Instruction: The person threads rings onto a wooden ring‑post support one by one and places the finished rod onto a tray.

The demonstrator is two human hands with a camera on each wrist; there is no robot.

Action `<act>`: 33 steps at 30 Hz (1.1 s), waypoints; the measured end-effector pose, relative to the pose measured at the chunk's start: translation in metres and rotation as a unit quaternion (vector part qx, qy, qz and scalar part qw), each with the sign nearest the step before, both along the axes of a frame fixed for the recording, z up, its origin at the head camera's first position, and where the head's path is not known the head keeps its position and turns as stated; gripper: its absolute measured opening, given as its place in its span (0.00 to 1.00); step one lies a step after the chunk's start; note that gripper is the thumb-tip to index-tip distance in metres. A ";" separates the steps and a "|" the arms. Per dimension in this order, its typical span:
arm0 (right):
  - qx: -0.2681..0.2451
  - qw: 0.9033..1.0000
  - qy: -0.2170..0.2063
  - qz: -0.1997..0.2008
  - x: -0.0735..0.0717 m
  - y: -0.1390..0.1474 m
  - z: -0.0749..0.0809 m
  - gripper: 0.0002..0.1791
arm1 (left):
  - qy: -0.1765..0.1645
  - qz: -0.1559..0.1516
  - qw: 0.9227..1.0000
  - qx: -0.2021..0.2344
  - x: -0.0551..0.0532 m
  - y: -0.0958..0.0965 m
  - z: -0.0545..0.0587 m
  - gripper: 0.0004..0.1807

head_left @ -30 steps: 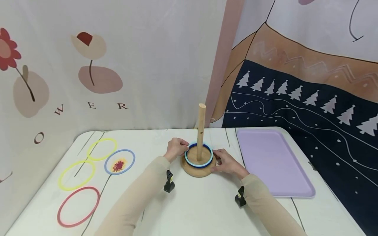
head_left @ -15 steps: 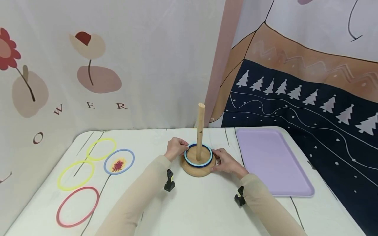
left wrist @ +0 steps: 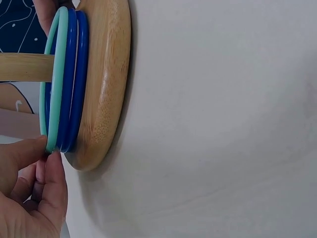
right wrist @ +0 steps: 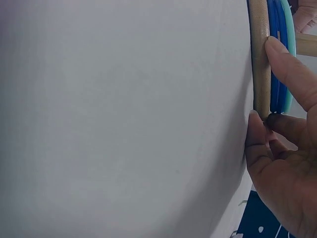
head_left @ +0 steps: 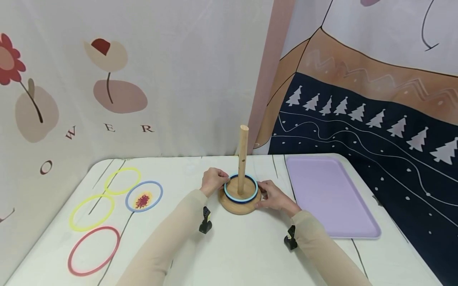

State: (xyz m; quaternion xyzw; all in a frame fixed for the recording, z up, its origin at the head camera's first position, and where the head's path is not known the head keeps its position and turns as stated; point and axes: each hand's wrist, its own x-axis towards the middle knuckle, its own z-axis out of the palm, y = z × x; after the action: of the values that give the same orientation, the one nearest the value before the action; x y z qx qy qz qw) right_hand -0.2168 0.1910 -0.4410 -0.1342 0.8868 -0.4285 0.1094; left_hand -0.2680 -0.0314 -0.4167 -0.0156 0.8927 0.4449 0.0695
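Observation:
A wooden peg [head_left: 242, 159] rises from a round wooden base [head_left: 237, 208] in the head view. Around the peg lie two dark blue rings [left wrist: 79, 94], with a turquoise ring [left wrist: 61, 84] on top of them. My left hand [head_left: 213, 181] pinches the turquoise ring at its left edge between thumb and fingers. On the opposite side, my right hand [head_left: 275, 196] holds the base's edge, the thumb on the near side and the curled fingers by its right side, as the right wrist view shows.
Left on the white table lie two yellow rings [head_left: 72, 216], a light blue ring [head_left: 127, 198] and a red ring [head_left: 71, 254]. A lilac tray [head_left: 329, 194] sits to the right. Printed cloth [head_left: 193, 79] hangs behind the table.

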 end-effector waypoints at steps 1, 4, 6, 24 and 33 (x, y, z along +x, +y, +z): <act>0.001 1.000 0.000 -0.001 0.000 0.000 0.000 0.45 | 0.001 0.000 1.000 0.000 0.000 0.000 0.000 0.05; -0.001 1.000 -0.002 -0.005 0.000 -0.001 0.000 0.45 | 0.001 0.002 1.000 0.003 0.001 0.000 0.000 0.05; -0.001 1.000 -0.003 -0.008 0.000 -0.001 0.000 0.45 | -0.001 0.003 1.000 0.006 0.001 0.000 -0.001 0.05; 0.001 1.000 -0.010 -0.013 0.000 0.000 -0.001 0.45 | 0.005 -0.011 0.999 0.052 0.005 -0.020 -0.001 0.11; -0.002 1.000 -0.005 -0.001 0.001 0.000 0.000 0.43 | -0.006 -0.038 0.996 0.084 0.012 -0.048 0.003 0.14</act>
State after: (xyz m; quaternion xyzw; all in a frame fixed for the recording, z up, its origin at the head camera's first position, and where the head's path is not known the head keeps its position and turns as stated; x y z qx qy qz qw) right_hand -0.2159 0.1910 -0.4413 -0.1313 0.8856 -0.4310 0.1131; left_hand -0.2555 -0.0798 -0.4134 0.0219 0.8516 0.5155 0.0931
